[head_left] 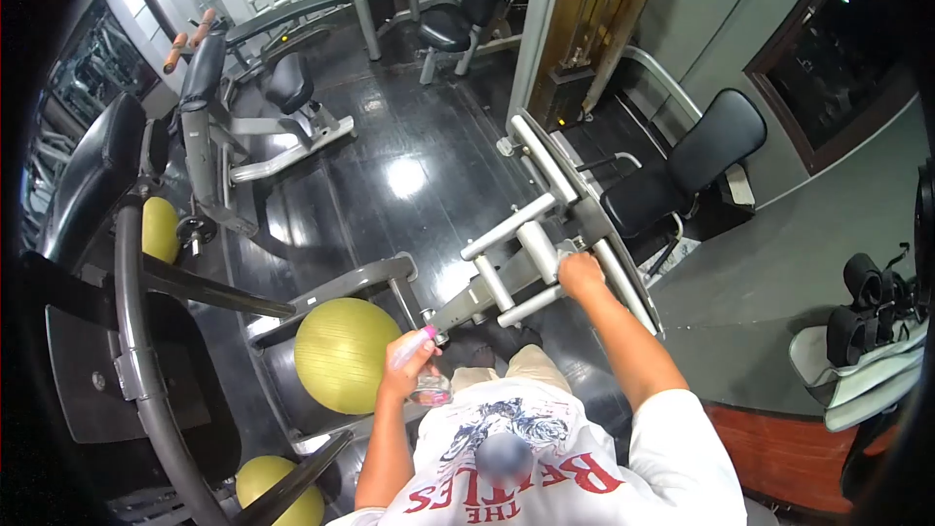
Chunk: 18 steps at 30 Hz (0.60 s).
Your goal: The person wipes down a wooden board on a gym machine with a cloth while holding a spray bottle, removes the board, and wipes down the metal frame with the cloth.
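Observation:
My left hand (pixel 412 362) is wrapped round a clear bottle (pixel 431 393) with a pink top, held in front of my shirt. The bottle tilts, and the fingers cover its middle. My right hand (pixel 581 276) is closed and rests against the silver frame of a gym machine (pixel 541 251), beside a thick light-coloured cylinder. Whatever the right fingers may hold is hidden beneath them. Pale bars (pixel 506 224) of the same machine reach out to the left of that hand.
A yellow-green exercise ball (pixel 348 356) sits in a dark rack at my left, with a second ball (pixel 280 490) below. A black padded seat (pixel 638 200) stands beyond the machine. Straps and pads (pixel 862 331) hang on the right. Other machines stand across the dark floor (pixel 390 146).

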Each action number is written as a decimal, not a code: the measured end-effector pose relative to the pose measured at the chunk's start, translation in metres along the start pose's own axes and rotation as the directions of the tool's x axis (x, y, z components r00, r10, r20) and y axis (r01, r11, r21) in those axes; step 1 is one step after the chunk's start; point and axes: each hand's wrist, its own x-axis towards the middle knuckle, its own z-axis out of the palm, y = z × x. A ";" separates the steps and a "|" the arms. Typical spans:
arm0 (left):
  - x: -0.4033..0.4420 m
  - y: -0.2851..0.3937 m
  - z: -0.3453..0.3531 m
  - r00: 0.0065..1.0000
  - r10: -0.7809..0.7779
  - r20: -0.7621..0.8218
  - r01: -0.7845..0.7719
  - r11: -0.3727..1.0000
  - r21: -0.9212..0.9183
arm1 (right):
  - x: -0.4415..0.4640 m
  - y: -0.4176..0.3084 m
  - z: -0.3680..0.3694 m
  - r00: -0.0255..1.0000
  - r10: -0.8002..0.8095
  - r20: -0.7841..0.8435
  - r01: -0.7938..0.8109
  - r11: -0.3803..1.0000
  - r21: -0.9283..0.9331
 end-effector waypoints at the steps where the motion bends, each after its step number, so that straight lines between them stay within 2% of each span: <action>1: -0.001 -0.001 0.000 1.000 -0.001 -0.001 0.001 1.000 0.028 | 0.009 0.001 0.002 1.000 0.028 -0.010 -0.027 0.997 0.079; 2: -0.001 -0.002 0.001 1.000 0.001 0.000 -0.001 0.998 0.061 | 0.019 0.001 0.002 0.994 0.097 0.047 -0.103 0.986 0.132; 4: -0.006 -0.006 0.005 1.000 -0.026 -0.015 0.027 0.998 0.058 | 0.048 0.005 0.002 0.950 0.151 0.275 -0.191 0.973 0.128; 7: -0.018 -0.017 0.010 0.998 -0.038 -0.044 0.039 0.999 0.032 | 0.067 0.002 0.024 0.945 0.269 0.189 -0.305 0.931 0.200; 10: -0.029 -0.031 0.010 0.996 -0.072 -0.053 0.071 0.997 -0.010 | 0.085 0.007 0.031 0.914 0.336 0.228 -0.393 0.874 0.286; 12: -0.042 -0.038 0.012 0.993 -0.081 -0.089 0.079 0.997 -0.025 | 0.113 0.021 0.058 0.918 0.280 0.279 -0.360 0.886 0.293; 14: -0.048 -0.044 0.009 0.991 -0.090 -0.104 0.090 0.996 -0.001 | 0.122 0.028 0.073 0.941 0.288 0.178 -0.334 0.872 0.359; 15: -0.052 -0.044 0.009 0.990 -0.082 -0.113 0.085 0.996 0.026 | 0.139 0.039 0.096 0.967 0.188 0.171 -0.226 0.943 0.243; 16: -0.054 -0.044 0.007 0.989 -0.086 -0.124 0.090 0.996 0.028 | 0.130 0.032 0.083 0.979 0.087 0.183 -0.110 0.986 0.122; 17: -0.056 -0.043 0.006 0.987 -0.096 -0.133 0.101 0.994 0.030 | 0.117 0.035 0.070 0.956 0.044 0.291 -0.077 0.991 0.106; 18: -0.062 -0.041 0.004 0.984 -0.109 -0.138 0.114 0.993 0.035 | 0.104 0.032 0.042 0.908 -0.039 0.417 0.022 0.999 0.046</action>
